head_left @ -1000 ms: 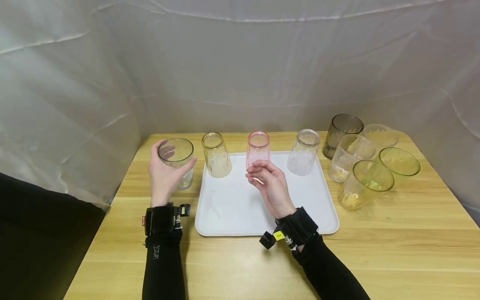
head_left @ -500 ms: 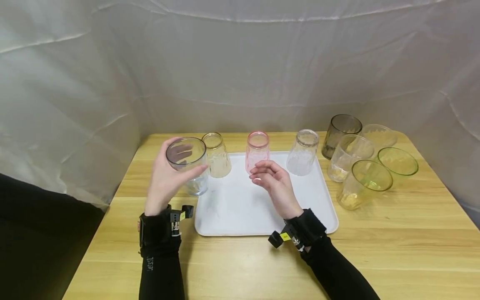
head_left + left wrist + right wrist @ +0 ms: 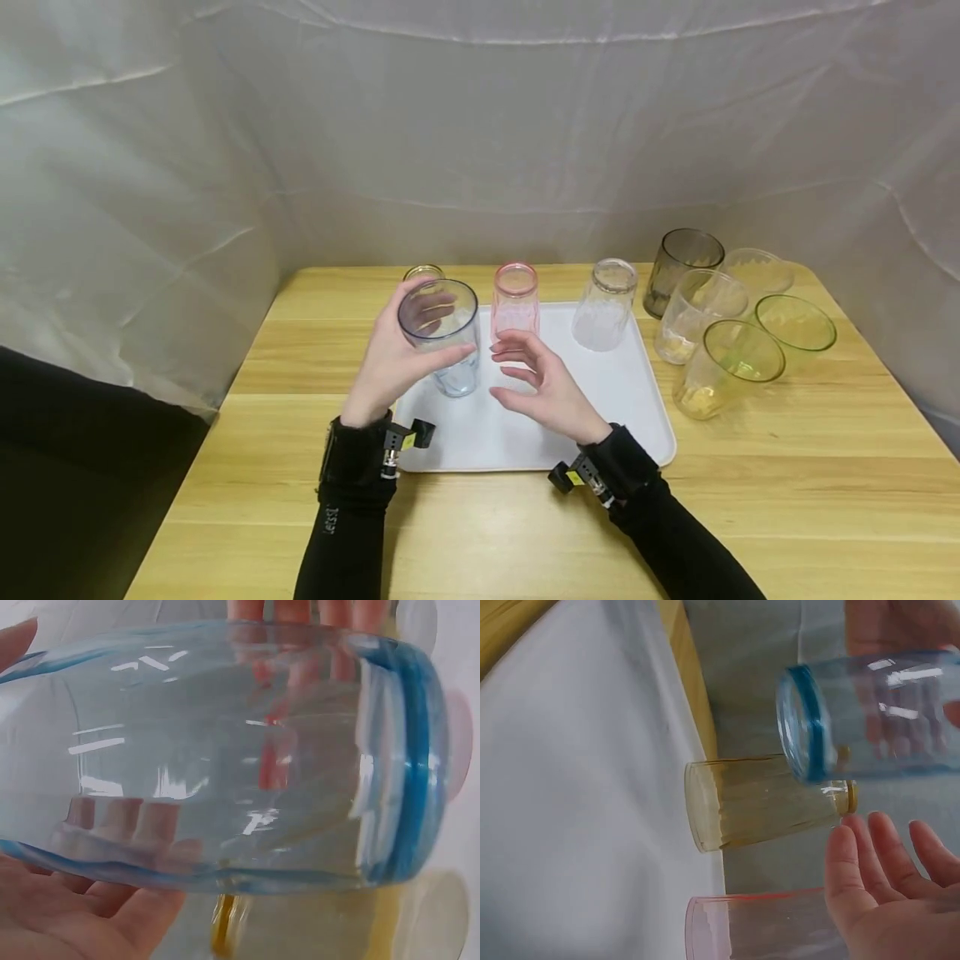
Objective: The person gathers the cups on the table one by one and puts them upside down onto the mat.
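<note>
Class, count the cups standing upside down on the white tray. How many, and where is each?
3, all along the tray's far edge: a yellow cup mostly hidden behind the held blue cup, a pink cup in the middle, a clear cup on the right.

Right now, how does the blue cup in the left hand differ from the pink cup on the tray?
The blue cup is held mouth up in the left hand; the pink cup stands mouth down on the white tray. The blue cup is off the tray, above it; the pink cup rests on it, untouched. The tints differ: pale blue against pink. Both are clear, tapered tumblers, seemingly empty.
</note>
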The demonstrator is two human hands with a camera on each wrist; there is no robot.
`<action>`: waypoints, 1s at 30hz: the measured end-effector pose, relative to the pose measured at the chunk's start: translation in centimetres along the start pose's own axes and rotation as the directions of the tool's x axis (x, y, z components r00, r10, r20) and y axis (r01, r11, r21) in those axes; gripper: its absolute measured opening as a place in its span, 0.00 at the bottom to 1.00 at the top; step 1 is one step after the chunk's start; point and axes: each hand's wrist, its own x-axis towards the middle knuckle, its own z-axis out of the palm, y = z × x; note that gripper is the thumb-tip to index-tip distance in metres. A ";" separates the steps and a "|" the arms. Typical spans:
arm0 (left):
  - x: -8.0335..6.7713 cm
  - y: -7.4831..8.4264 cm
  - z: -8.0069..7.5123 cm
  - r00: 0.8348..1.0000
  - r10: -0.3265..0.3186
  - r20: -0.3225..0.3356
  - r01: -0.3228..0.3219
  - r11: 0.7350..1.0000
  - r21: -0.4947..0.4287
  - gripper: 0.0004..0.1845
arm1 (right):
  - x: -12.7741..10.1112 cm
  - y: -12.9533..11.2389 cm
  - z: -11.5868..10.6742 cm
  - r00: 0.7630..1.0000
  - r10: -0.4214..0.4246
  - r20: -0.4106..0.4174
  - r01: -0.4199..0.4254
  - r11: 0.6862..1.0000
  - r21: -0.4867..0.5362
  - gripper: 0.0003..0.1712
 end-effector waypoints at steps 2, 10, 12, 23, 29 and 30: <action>0.1 -0.1 0.8 1.000 -0.005 0.013 0.005 1.000 -0.023 0.44 | 0.0 0.2 0.1 1.000 -0.005 0.013 0.005 1.000 -0.021 0.41; 0.5 -0.4 3.1 0.999 0.003 0.036 0.001 0.992 -0.129 0.44 | 0.0 0.8 0.4 1.000 -0.009 -0.024 0.006 0.993 -0.116 0.44; 0.5 -0.5 3.7 0.999 0.018 0.040 -0.011 0.985 -0.172 0.43 | 0.0 1.0 0.4 1.000 0.000 -0.031 -0.004 0.990 -0.144 0.45; 0.6 -1.0 6.5 0.998 0.056 0.032 -0.042 0.937 -0.346 0.44 | 0.0 1.4 -0.2 0.968 -0.111 -0.223 0.039 0.952 -0.305 0.41; 0.5 -1.1 6.2 0.999 0.040 0.035 -0.024 0.924 -0.382 0.47 | -0.1 1.1 -0.4 0.965 -0.154 -0.214 0.062 0.921 -0.384 0.38; 0.5 -1.1 6.2 0.999 0.039 0.038 -0.022 0.926 -0.377 0.49 | -0.1 1.0 -0.4 0.965 -0.155 -0.210 0.061 0.917 -0.395 0.38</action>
